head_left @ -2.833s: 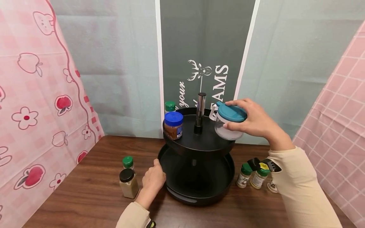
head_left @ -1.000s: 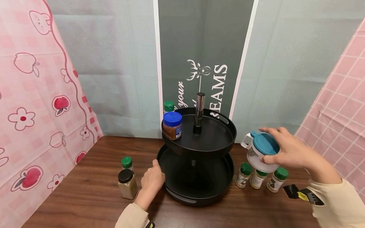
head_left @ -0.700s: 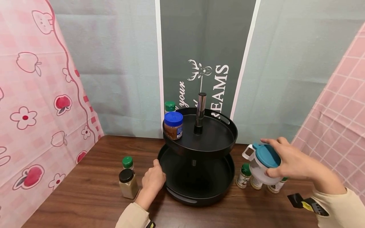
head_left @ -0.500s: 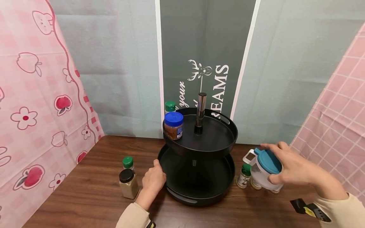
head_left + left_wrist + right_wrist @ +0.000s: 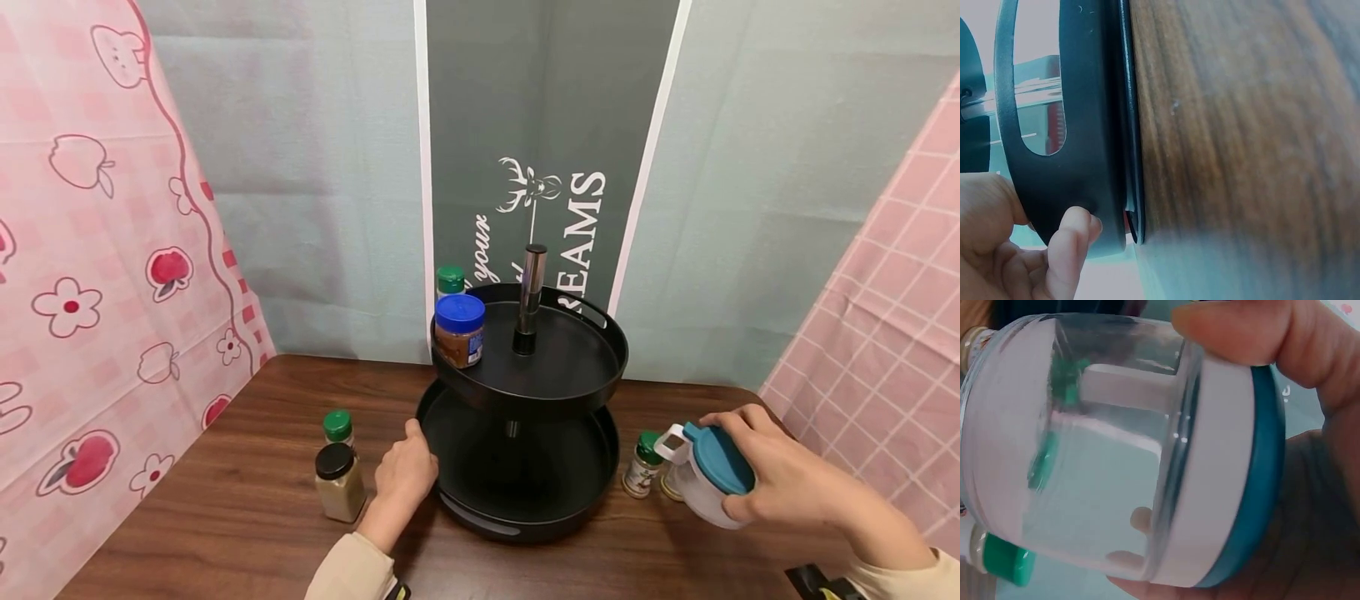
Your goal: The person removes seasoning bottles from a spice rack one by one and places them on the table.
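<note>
Stand (image 5: 543, 525) on table (image 5: 258, 517), jar (image 5: 459, 340) on its upper tier (image 5: 562, 358), bottle (image 5: 342, 495) left, canister (image 5: 707, 485) right

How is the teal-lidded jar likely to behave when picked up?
The teal-lidded jar will probably feel stiff: its clear wall shows no bending under the right hand. That glossy wall may be slippery. White contents gather at its base, so its weight likely sits low, resisting tipping.

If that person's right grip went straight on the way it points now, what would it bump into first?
The teal-lidded jar in the right grip would lead, probably meeting the small bottles first; depth is unclear, so I can't say which one.
</note>
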`<action>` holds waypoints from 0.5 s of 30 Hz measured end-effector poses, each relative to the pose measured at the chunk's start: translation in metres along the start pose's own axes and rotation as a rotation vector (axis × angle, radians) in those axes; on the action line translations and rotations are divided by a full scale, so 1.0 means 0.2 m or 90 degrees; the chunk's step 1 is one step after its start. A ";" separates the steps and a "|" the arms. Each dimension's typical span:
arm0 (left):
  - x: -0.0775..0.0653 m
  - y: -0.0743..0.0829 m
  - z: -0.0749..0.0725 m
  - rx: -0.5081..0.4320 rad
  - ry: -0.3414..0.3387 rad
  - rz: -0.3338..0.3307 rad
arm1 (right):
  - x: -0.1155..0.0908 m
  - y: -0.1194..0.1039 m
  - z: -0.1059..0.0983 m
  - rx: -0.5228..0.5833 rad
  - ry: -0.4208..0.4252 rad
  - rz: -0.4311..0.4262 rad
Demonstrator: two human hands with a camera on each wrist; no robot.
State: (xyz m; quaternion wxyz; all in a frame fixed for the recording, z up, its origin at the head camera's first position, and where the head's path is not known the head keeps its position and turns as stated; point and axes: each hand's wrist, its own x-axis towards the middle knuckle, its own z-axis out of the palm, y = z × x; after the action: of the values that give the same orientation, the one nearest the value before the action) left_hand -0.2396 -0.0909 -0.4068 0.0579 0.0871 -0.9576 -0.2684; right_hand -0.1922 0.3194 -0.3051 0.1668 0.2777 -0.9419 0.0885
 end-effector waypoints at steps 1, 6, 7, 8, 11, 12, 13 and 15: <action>0.00 0.00 0.00 0.000 -0.001 0.000 | -0.01 0.00 0.00 -0.001 0.004 -0.003; 0.00 0.00 0.00 0.002 0.002 -0.001 | -0.04 0.02 0.01 0.022 -0.030 0.013; 0.00 0.00 0.00 0.001 0.004 0.001 | -0.05 0.02 0.02 0.029 -0.043 0.023; 0.00 0.00 0.00 0.001 0.004 0.002 | -0.06 0.02 0.02 0.034 -0.053 0.030; 0.00 0.00 0.00 0.000 0.006 0.005 | -0.08 0.02 0.03 0.042 -0.080 0.050; 0.00 0.00 0.01 0.000 0.006 0.005 | -0.09 0.02 0.03 0.045 -0.084 0.051; 0.00 0.00 0.01 0.000 0.006 0.003 | -0.10 0.02 0.04 0.047 -0.084 0.046; 0.00 0.00 0.01 0.001 0.006 0.001 | -0.10 0.04 0.06 0.050 -0.090 0.038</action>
State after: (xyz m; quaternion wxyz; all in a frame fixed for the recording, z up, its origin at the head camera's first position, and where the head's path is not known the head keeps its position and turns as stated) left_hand -0.2398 -0.0906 -0.4079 0.0630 0.0874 -0.9576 -0.2673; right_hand -0.1829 0.3329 -0.3243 0.0859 0.2616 -0.9550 0.1104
